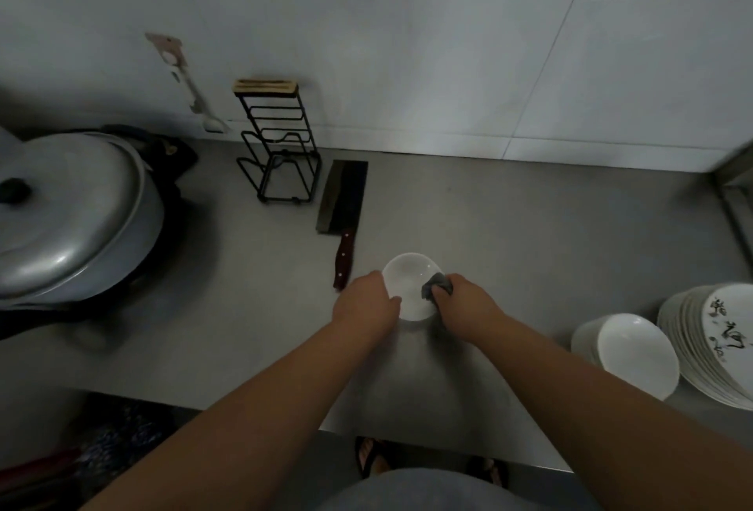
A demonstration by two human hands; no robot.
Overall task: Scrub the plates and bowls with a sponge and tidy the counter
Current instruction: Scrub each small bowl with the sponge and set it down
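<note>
- The steel counter takes both bare forearms, which reach forward over its near edge and converge at its middle.
- A stack of plates and a stack of white bowls sit at the right, well apart from the hands.
- A cleaver lies just left of the small bowl.
- The left hand grips that bowl's left rim, thumb hooked over the edge.
- The right hand, knuckles up, curls its fingers round a grey sponge pressed to the bowl's right inner wall.
</note>
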